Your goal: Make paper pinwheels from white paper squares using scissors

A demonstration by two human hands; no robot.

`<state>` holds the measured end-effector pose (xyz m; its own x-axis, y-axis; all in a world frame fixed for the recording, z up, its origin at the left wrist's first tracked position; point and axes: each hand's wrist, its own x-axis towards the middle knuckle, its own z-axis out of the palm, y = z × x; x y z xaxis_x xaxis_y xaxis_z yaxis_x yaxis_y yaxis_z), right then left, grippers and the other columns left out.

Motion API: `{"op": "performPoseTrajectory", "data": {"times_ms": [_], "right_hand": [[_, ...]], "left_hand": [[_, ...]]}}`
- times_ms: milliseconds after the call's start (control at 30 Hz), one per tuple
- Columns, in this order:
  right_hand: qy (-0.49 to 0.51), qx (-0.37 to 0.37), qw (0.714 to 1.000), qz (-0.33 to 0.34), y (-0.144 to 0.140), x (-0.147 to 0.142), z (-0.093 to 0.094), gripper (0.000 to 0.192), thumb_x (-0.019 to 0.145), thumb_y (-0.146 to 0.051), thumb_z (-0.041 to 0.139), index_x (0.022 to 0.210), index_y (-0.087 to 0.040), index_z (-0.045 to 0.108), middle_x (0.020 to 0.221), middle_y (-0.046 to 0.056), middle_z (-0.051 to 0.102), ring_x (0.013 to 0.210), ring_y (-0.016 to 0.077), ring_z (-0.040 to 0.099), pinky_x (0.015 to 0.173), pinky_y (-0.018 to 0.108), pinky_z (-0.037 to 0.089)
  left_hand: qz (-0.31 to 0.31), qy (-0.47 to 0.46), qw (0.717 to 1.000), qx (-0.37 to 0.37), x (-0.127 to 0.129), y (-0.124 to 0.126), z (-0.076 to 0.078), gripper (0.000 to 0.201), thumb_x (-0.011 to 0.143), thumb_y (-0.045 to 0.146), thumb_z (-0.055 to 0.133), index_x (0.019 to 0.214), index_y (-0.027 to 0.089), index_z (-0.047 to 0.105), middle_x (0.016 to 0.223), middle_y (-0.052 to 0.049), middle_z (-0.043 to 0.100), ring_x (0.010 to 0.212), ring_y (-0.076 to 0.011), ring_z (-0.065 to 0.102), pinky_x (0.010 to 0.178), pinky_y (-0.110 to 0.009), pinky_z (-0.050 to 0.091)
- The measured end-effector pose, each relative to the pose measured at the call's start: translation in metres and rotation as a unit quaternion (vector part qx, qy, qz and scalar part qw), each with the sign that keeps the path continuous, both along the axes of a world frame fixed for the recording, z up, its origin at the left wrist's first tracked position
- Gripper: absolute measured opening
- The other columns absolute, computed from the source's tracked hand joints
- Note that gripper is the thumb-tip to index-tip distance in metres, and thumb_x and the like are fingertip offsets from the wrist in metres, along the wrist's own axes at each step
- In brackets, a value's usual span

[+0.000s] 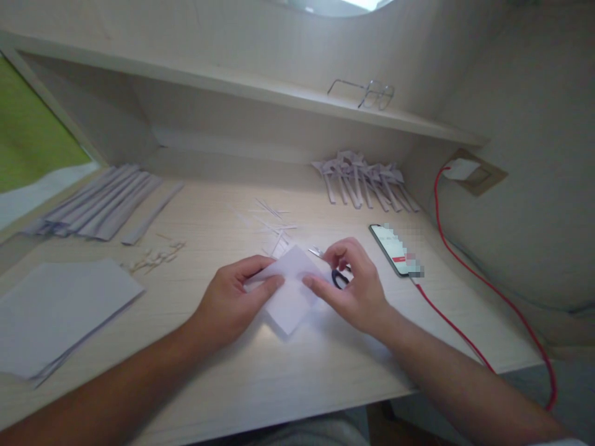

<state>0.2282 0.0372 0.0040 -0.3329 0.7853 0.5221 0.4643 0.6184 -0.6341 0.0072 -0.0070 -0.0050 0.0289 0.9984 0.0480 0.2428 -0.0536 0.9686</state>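
White folded paper [292, 291] pinched by left hand [235, 297], right hand [356, 288].

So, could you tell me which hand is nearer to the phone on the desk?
Right. The right hand lies just left of the phone, over the scissors; the left hand is farther away, across the folded paper.

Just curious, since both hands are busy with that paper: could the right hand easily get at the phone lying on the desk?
Probably yes. The phone lies flat on the desk just beyond the right hand, with bare desk between them. Only the folded paper, pinched by both hands, would need letting go first.
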Motion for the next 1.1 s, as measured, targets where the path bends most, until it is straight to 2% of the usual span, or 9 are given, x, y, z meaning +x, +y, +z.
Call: {"op": "performPoseTrajectory", "data": {"times_ms": [67, 133, 233, 367, 500, 600, 700, 900, 1100], "right_hand": [[-0.035, -0.076, 0.995, 0.044, 0.001, 0.000, -0.002, 0.021, 0.087, -0.033, 0.074, 0.079, -0.019, 0.061, 0.075, -0.001, 0.058, 0.068, 0.0139, 0.052, 0.062, 0.028, 0.039], [-0.071, -0.105, 0.989, 0.069, 0.001, -0.001, -0.004, 0.032, 0.092, -0.031, 0.067, 0.065, -0.019, 0.055, 0.061, -0.004, 0.051, 0.058, 0.0114, 0.045, 0.056, 0.027, 0.033], [-0.083, -0.048, 0.994, 0.048, -0.001, -0.003, -0.008, 0.033, 0.092, -0.028, 0.066, 0.063, -0.018, 0.053, 0.060, -0.004, 0.050, 0.057, 0.0109, 0.044, 0.057, 0.028, 0.032], [-0.083, 0.022, 0.995, 0.051, -0.006, -0.006, -0.009, 0.027, 0.091, -0.028, 0.067, 0.069, -0.019, 0.055, 0.064, -0.002, 0.054, 0.059, 0.0119, 0.047, 0.060, 0.028, 0.034], [-0.100, 0.048, 0.990, 0.089, -0.010, -0.009, -0.007, 0.029, 0.088, -0.025, 0.066, 0.065, -0.020, 0.049, 0.064, -0.001, 0.051, 0.061, 0.0134, 0.048, 0.059, 0.029, 0.034], [-0.116, 0.065, 0.985, 0.112, -0.013, -0.010, -0.006, 0.023, 0.089, -0.023, 0.062, 0.068, -0.020, 0.053, 0.067, 0.001, 0.056, 0.065, 0.0155, 0.052, 0.062, 0.030, 0.037], [-0.102, 0.061, 0.988, 0.096, -0.015, -0.008, -0.005, 0.023, 0.091, -0.024, 0.062, 0.069, -0.020, 0.055, 0.068, 0.001, 0.057, 0.064, 0.0154, 0.052, 0.062, 0.031, 0.038], [0.003, -0.096, 0.995, 0.029, -0.006, 0.001, -0.001, 0.019, 0.092, -0.030, 0.065, 0.078, -0.018, 0.067, 0.069, 0.000, 0.063, 0.064, 0.0149, 0.055, 0.060, 0.028, 0.040], [-0.022, -0.189, 0.976, 0.105, 0.002, 0.005, 0.004, 0.022, 0.088, -0.028, 0.068, 0.069, -0.016, 0.066, 0.065, -0.002, 0.059, 0.062, 0.0124, 0.051, 0.057, 0.025, 0.038]], "left_hand": [[-0.006, 0.004, 1.000, 0.006, 0.002, -0.001, -0.001, 0.021, 0.088, 0.033, 0.069, 0.102, 0.021, 0.077, 0.093, -0.002, 0.076, 0.082, -0.0198, 0.068, 0.072, -0.027, 0.050], [-0.004, 0.023, 1.000, 0.009, 0.003, -0.001, -0.003, 0.021, 0.088, 0.033, 0.069, 0.103, 0.021, 0.077, 0.093, -0.001, 0.076, 0.082, -0.0191, 0.067, 0.072, -0.027, 0.049], [0.002, 0.100, 0.995, 0.002, 0.002, -0.001, -0.007, 0.018, 0.087, 0.035, 0.069, 0.091, 0.020, 0.076, 0.080, 0.000, 0.073, 0.072, -0.0179, 0.064, 0.064, -0.026, 0.045], [0.012, 0.177, 0.984, -0.009, 0.003, -0.002, -0.011, 0.032, 0.089, 0.043, 0.065, 0.071, 0.017, 0.070, 0.063, 0.001, 0.062, 0.061, -0.0162, 0.056, 0.055, -0.027, 0.036], [-0.006, 0.147, 0.989, 0.007, 0.007, -0.006, -0.011, 0.030, 0.091, 0.041, 0.062, 0.078, 0.016, 0.072, 0.068, 0.000, 0.065, 0.064, -0.0161, 0.057, 0.058, -0.026, 0.038], [-0.016, 0.128, 0.991, 0.025, 0.009, -0.009, -0.012, 0.029, 0.092, 0.038, 0.060, 0.077, 0.016, 0.072, 0.068, 0.001, 0.063, 0.064, -0.0151, 0.054, 0.058, -0.026, 0.038], [-0.011, 0.118, 0.993, 0.018, 0.009, -0.010, -0.012, 0.030, 0.092, 0.039, 0.062, 0.076, 0.015, 0.072, 0.068, 0.000, 0.063, 0.065, -0.0155, 0.055, 0.059, -0.026, 0.038], [-0.045, -0.011, 0.997, -0.057, 0.005, -0.008, -0.002, 0.031, 0.090, 0.044, 0.065, 0.092, 0.015, 0.077, 0.084, -0.005, 0.074, 0.074, -0.0199, 0.063, 0.065, -0.028, 0.047], [-0.099, -0.073, 0.991, -0.042, -0.004, 0.000, -0.001, 0.027, 0.088, 0.040, 0.069, 0.093, 0.014, 0.075, 0.089, -0.006, 0.075, 0.078, -0.0199, 0.066, 0.069, -0.028, 0.048]]}}
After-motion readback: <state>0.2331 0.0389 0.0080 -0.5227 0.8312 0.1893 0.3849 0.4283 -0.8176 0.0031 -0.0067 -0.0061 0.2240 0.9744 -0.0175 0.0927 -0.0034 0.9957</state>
